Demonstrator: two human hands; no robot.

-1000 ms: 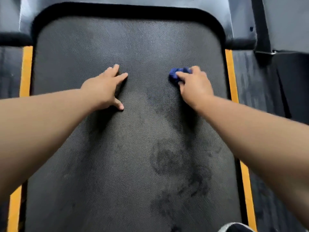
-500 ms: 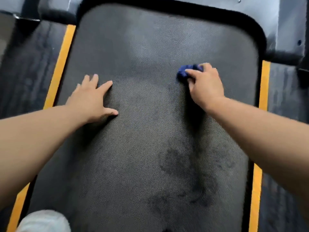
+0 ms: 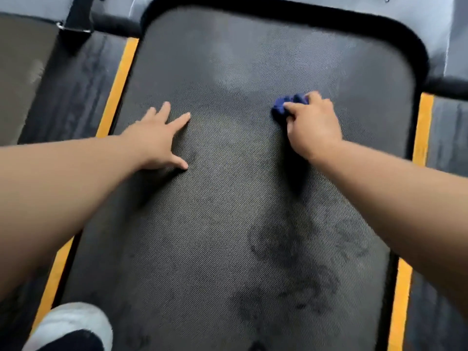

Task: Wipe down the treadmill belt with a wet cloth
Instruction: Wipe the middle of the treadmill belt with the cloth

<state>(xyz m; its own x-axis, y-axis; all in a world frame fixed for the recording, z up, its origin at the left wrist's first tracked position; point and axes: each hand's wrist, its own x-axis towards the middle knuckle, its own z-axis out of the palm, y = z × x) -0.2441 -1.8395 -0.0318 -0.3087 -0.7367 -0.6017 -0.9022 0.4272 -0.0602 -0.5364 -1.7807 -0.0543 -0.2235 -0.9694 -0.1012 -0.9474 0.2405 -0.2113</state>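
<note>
Wiping the belt [image 3: 228,203]: the right hand [image 3: 312,125] clamps the bunched blue cloth [image 3: 288,103] against its far right part, presumably for scrubbing pressure; the left hand [image 3: 158,140], fingers spread flat, likely braces the lean.

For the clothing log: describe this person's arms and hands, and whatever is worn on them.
No sleeves show: the left forearm and right forearm are bare to the picture's edge. The left hand and right hand wear no gloves. No watch, bracelet or ring is visible on either.
</note>
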